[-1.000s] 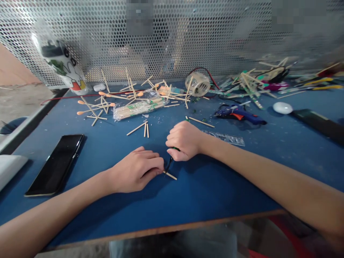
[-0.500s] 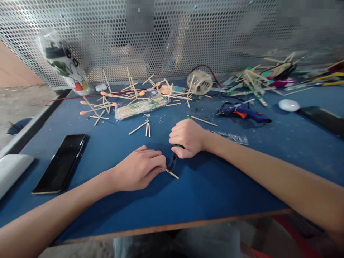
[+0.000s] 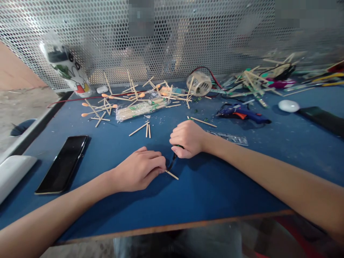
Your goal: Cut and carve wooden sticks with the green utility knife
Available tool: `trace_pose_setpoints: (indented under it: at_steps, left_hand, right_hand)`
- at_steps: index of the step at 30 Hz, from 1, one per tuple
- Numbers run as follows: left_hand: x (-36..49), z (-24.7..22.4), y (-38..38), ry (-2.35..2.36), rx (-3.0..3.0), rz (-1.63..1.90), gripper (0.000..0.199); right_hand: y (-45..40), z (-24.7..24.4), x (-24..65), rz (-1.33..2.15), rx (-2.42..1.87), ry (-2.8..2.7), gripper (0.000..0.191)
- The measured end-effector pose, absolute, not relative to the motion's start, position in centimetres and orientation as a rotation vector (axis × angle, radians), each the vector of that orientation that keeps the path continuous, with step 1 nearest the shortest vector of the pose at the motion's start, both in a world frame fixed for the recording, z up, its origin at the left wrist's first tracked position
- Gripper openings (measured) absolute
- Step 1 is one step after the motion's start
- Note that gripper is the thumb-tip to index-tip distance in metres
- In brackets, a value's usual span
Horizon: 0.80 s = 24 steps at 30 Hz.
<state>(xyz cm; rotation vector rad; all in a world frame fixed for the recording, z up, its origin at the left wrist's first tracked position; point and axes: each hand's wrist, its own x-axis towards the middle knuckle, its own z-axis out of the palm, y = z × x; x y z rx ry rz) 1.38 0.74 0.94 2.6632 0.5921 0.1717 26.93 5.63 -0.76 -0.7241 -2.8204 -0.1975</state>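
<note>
My left hand (image 3: 141, 168) is closed on a thin wooden stick (image 3: 172, 175), pinching it near the table; one end sticks out to the right. My right hand (image 3: 186, 139) is wrapped round a green and black handle, mostly hidden in the fist. From it a curved dark blade (image 3: 171, 163) reaches down to the stick beside my left fingertips. Beyond my left hand, short sticks (image 3: 148, 129) lie on the blue table (image 3: 204, 200). Another stick (image 3: 203, 122) rests just past my right hand.
A black phone (image 3: 63, 165) and a white object (image 3: 16, 173) lie at left. Behind are a bag of sticks (image 3: 141, 109), joined stick pieces (image 3: 100, 111), a bottle (image 3: 71, 73) and a clear cup (image 3: 199, 84). A blue glue gun (image 3: 243, 114) lies right, before a perforated metal screen (image 3: 161, 43).
Both hands keep their grips and have hardly moved. The view has shifted very slightly, with the items at the left a little further right.
</note>
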Motion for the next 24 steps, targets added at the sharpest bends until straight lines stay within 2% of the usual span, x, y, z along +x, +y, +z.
trace_pose_setpoints:
  at_steps: [24]
  left_hand:
    - [1.7, 1.0, 0.4, 0.622, 2.761, 0.113, 0.017]
  right_hand:
    - [4.4, -0.5, 26.0, -0.307, -0.781, -2.822, 0.042]
